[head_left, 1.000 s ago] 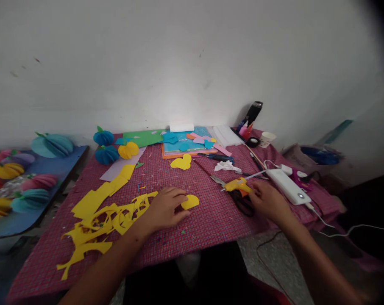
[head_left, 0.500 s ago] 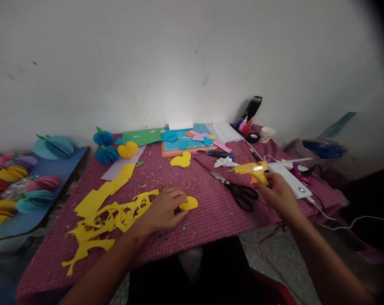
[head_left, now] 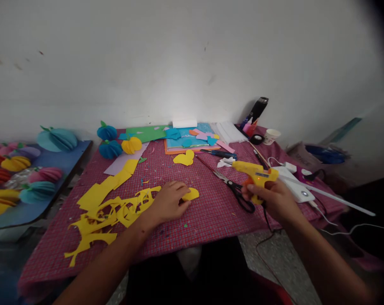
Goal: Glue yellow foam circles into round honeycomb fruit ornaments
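R grip wrapped round glue gun, L grip half-curled at yel. paper, hold unclear, chkd tablecloth nr pale wall.

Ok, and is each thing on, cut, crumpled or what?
Glue gun, in the right hand, light on
Glue stick, poking out the back
Scissors, lying down
Yellow scraps, cut up
Yellow paper piece, partly hidden by the left hand
White tissue, crumpled
Paper cup, upright
White box, cable plugged in
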{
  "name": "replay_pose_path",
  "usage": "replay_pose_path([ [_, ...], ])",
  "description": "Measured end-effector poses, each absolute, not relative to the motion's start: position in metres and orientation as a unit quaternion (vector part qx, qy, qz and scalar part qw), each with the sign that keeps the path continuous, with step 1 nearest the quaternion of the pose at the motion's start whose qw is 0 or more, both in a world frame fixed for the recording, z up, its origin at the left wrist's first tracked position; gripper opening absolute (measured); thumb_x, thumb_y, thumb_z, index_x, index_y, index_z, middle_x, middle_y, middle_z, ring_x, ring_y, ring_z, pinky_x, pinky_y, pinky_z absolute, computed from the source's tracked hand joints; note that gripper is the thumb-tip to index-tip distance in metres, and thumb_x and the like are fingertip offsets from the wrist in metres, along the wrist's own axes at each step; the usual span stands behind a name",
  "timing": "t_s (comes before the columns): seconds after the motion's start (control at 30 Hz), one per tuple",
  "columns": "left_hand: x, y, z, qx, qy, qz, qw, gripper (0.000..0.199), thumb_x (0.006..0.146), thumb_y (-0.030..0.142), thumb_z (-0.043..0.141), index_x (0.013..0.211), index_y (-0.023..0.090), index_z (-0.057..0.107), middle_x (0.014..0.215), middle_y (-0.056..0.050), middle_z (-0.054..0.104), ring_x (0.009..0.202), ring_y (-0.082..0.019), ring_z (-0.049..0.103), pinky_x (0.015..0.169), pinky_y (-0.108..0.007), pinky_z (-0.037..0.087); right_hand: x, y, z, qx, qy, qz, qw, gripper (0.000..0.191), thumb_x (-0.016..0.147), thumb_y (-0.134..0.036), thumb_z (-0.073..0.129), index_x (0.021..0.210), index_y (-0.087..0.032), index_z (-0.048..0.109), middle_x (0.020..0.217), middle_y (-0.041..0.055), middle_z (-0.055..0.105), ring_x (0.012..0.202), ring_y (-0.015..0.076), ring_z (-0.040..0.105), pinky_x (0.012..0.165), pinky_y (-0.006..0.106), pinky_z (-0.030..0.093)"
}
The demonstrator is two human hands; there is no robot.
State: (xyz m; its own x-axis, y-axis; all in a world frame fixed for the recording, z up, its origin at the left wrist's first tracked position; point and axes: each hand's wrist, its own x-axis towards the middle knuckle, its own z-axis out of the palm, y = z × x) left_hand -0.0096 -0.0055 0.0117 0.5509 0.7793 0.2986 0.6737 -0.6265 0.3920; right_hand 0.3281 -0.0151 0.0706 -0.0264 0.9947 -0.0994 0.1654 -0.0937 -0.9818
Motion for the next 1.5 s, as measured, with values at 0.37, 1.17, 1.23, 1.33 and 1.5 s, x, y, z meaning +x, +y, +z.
replay_pose_path([
  [0.37, -0.039, 0.007, 0.008, 0.871, 0.391, 0.251, 0.161, 0.042, 0.081, 0.013, 0.060, 0.121, 0.021, 0.070, 0.133, -0.011, 0.062, 0.127, -0.027, 0.057, 0.111, -0.046, 0.046, 0.275, 0.007, 0.097, -0.556, -0.678, 0.467, 0.117, 0.018, 0.074, -0.038, 0.074, 0.075, -0.021, 0.070, 0.052, -0.0043, 0.054, 0.045, 0.0118, 0.044, 0.044, 0.025, 0.034],
  [1.17, -0.034, 0.009, 0.008, 0.866, 0.403, 0.247, 0.163, 0.029, 0.089, 0.020, 0.057, 0.114, 0.022, 0.073, 0.124, -0.010, 0.064, 0.117, -0.027, 0.060, 0.104, -0.045, 0.049, 0.241, 0.013, 0.074, -0.437, -0.785, 0.433, 0.075, 0.019, 0.087, -0.029, 0.066, 0.103, -0.021, 0.073, 0.090, 0.0020, 0.073, 0.075, 0.0191, 0.063, 0.064, 0.028, 0.050],
  [1.23, -0.034, 0.009, 0.009, 0.866, 0.403, 0.245, 0.165, 0.029, 0.091, 0.020, 0.056, 0.114, 0.022, 0.073, 0.124, -0.010, 0.064, 0.117, -0.027, 0.060, 0.103, -0.045, 0.048, 0.242, 0.013, 0.074, -0.439, -0.786, 0.429, 0.071, 0.016, 0.087, -0.027, 0.066, 0.100, -0.021, 0.073, 0.087, 0.0014, 0.073, 0.073, 0.0186, 0.062, 0.064, 0.028, 0.050],
  [1.33, -0.034, 0.009, 0.010, 0.867, 0.402, 0.244, 0.165, 0.028, 0.091, 0.022, 0.057, 0.115, 0.022, 0.072, 0.125, -0.010, 0.064, 0.117, -0.028, 0.060, 0.104, -0.046, 0.048, 0.243, 0.013, 0.073, -0.439, -0.793, 0.417, 0.066, 0.013, 0.087, -0.027, 0.065, 0.097, -0.021, 0.073, 0.083, 0.0006, 0.072, 0.070, 0.0181, 0.062, 0.064, 0.028, 0.050],
  [1.5, -0.034, 0.008, 0.009, 0.868, 0.403, 0.240, 0.164, 0.026, 0.091, 0.023, 0.059, 0.114, 0.022, 0.072, 0.125, -0.010, 0.063, 0.117, -0.027, 0.059, 0.102, -0.045, 0.048, 0.241, 0.013, 0.072, -0.429, -0.803, 0.409, 0.064, 0.014, 0.089, -0.028, 0.063, 0.098, -0.020, 0.071, 0.091, 0.0022, 0.074, 0.078, 0.0204, 0.066, 0.074, 0.033, 0.053],
])
